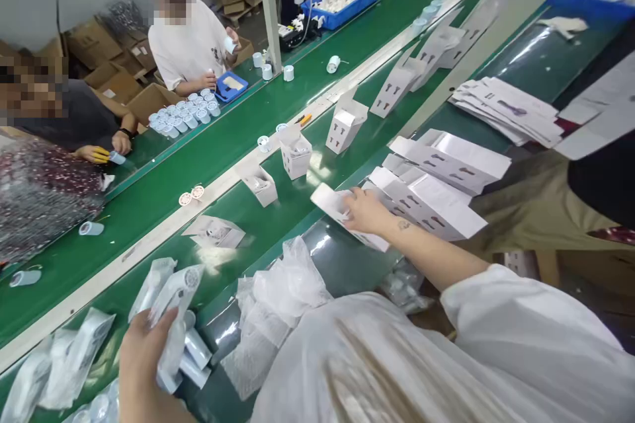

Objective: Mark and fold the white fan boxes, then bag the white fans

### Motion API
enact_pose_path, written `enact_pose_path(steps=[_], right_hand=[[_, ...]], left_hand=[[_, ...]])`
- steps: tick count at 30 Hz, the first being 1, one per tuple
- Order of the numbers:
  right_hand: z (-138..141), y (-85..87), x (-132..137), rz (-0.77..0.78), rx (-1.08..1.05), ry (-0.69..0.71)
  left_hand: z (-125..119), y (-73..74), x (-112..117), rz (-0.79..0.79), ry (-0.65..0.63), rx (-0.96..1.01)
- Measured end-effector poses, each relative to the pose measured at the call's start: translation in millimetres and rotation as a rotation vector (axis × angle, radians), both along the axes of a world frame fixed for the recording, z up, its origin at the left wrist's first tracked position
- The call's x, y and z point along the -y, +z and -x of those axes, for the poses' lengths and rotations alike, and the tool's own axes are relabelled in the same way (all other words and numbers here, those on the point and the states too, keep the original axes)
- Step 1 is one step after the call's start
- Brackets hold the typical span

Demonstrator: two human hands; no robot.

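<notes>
My left hand (143,350) is closed around a clear plastic bag holding a pale device with a round, grille-like end (186,284). Another bagged device (151,287) lies just beyond it. Pale blue cylinders (196,350) sit beside my fingers, and more bagged devices (82,357) are at the left. My right hand (366,211) grips a white printed carton (327,201) at the near end of a row of cartons (426,201). Its fingertips are partly hidden by the carton. A pile of translucent wrapping bags (288,297) lies between my hands.
Several white boxes, one with a bagged item (215,232), stand on the green conveyor (258,231). Across it, two people handle pale blue parts beside grouped cups (186,112). A blue bin (347,0) holds small white parts. A stack of flat cartons (506,109) lies at right.
</notes>
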State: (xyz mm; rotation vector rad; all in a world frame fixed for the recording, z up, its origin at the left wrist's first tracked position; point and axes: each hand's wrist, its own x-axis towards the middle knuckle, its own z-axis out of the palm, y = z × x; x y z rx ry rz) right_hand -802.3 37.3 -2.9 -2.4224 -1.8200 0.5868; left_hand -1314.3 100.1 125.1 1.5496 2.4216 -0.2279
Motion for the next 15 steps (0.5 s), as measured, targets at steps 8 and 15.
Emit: enact_pose_path(steps=[8,15], right_hand=[[102.4,3.4,18.1,-0.447,-0.288,0.243],[77.2,-24.5,39.6,-0.470,-0.371,0.260]], left_hand=[[-170.9,20.1,49.6,-0.426,-0.658,0.611],[-245.3,19.4,68.6,-0.101,-1.090,0.008]])
